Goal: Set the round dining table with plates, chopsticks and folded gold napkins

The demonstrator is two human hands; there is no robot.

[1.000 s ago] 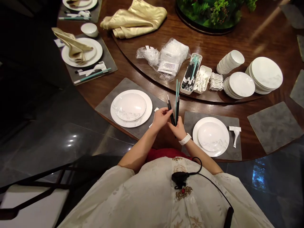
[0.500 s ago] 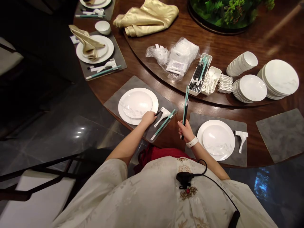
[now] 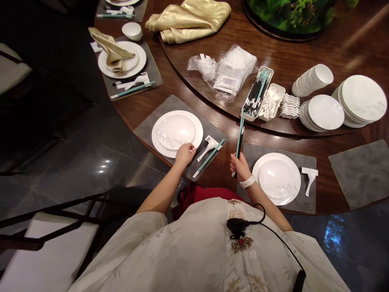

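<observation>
My left hand point(image 3: 185, 154), its fingers loosely bent, hovers or rests at the plate's right edge, beside a pair of black chopsticks point(image 3: 202, 147) on the left grey placemat point(image 3: 166, 106). A white rest point(image 3: 212, 142), a white spoon point(image 3: 205, 154) and turquoise chopsticks point(image 3: 209, 158) lie to the right of them. A small plate point(image 3: 176, 130) is stacked on a larger white plate point(image 3: 197, 126). Closed around a bundle of turquoise and black chopsticks point(image 3: 240, 140), my right hand point(image 3: 240, 165) holds it upright between the two placemats.
The right placemat point(image 3: 308, 155) bears stacked plates point(image 3: 276, 178) and a spoon point(image 3: 310, 182) on a rest. On the turntable stand a chopstick box point(image 3: 270, 71), a spoon tray point(image 3: 281, 88), bowls point(image 3: 311, 79), plate stacks point(image 3: 361, 97), plastic-wrapped packets point(image 3: 235, 71) and gold cloth point(image 3: 194, 20).
My left hand has drawn slightly left, off the black chopsticks, and more of them shows. My right hand still holds its bundle in nearly the same place.
</observation>
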